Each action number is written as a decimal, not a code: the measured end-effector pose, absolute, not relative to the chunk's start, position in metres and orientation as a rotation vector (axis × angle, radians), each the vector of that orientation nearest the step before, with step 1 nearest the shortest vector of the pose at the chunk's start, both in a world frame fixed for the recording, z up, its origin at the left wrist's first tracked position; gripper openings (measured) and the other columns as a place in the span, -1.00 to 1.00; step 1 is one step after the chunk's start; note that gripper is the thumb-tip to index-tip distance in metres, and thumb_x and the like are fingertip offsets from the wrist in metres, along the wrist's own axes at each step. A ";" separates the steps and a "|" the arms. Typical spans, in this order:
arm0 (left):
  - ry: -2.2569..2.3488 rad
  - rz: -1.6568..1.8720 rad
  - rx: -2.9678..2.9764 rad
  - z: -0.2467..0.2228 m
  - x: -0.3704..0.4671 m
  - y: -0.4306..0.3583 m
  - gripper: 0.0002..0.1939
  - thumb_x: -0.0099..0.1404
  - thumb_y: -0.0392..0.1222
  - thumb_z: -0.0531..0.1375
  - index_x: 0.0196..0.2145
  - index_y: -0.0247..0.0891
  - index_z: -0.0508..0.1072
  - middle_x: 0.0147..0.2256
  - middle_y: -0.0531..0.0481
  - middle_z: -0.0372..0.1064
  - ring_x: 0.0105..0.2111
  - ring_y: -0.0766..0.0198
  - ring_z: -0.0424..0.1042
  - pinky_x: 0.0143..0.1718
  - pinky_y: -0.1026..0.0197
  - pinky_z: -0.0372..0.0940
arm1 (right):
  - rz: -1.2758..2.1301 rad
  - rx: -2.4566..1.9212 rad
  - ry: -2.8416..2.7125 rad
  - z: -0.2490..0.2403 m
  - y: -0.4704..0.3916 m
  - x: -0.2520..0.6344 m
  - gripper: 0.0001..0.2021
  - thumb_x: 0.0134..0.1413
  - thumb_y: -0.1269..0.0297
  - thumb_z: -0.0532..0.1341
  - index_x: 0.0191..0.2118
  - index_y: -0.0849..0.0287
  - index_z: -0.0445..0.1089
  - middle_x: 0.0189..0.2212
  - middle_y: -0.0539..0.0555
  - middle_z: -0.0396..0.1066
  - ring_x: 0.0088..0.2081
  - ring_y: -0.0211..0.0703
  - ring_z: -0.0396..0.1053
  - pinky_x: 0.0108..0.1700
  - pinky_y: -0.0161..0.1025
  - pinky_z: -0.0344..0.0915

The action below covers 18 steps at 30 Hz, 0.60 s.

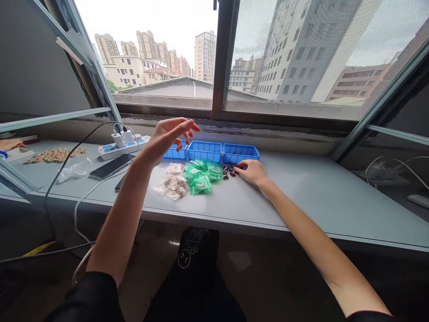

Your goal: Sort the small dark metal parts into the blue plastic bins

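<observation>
My left hand [172, 136] is raised above the left blue bin [177, 153], its fingers apart and slightly curled, with nothing in them. On the table, my right hand [250, 171] touches the small pile of dark parts [226, 171] with its fingertips; whether it grips one is too small to tell. Green plastic packets [201, 176] lie in the middle, and clear packets with pale contents [174, 182] lie to their left. Behind them stand the middle blue bin [205, 151] and the right blue bin [240, 153], which has dark contents.
At the left are a power strip [117, 147] with plugs and cables, a phone [112, 166], a crumpled clear bag [74, 171] and a heap of tan pieces [56, 154]. Another person's hand [11, 144] shows at the far left. Metal frame posts flank the table.
</observation>
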State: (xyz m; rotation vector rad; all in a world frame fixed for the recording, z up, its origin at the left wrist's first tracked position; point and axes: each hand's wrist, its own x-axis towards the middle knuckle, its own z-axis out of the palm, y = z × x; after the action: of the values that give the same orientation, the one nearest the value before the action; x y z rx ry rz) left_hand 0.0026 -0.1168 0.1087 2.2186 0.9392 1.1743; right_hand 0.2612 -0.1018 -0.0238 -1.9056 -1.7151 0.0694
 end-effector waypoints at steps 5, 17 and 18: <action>0.788 0.758 2.413 0.096 0.046 -0.104 -0.65 0.19 0.02 0.10 -0.36 -0.31 0.52 -0.46 -0.02 0.39 -0.49 0.38 0.32 -0.54 0.36 0.15 | 0.130 -1.900 -1.683 -0.027 -0.099 0.263 -0.82 -0.08 0.14 0.25 -0.41 0.13 0.50 -0.40 0.08 0.51 -0.32 -0.10 0.43 -0.36 -0.27 0.27; 0.991 0.399 2.800 0.033 0.101 -0.050 -0.78 0.20 -0.10 0.10 -0.35 -0.21 0.51 -0.31 0.03 0.43 -0.36 0.28 0.36 -0.47 0.33 0.11 | 0.288 -1.717 -1.715 -0.032 -0.089 0.264 -0.90 -0.11 0.26 0.28 -0.43 0.15 0.51 -0.48 0.05 0.51 -0.41 -0.16 0.44 -0.33 -0.28 0.32; 0.975 0.371 2.834 0.029 0.103 -0.051 -0.78 0.21 -0.11 0.09 -0.35 -0.21 0.51 -0.32 0.03 0.42 -0.34 0.28 0.37 -0.46 0.34 0.12 | 0.296 -1.696 -1.717 -0.033 -0.088 0.264 -0.91 -0.10 0.28 0.28 -0.42 0.15 0.50 -0.47 0.05 0.52 -0.42 -0.17 0.44 -0.33 -0.28 0.32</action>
State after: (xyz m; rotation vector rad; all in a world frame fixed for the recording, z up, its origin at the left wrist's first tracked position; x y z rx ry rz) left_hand 0.1032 -0.0506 0.0290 2.8338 0.9753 0.3705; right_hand 0.2639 -0.0882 -0.0329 -1.6963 -1.7166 0.2963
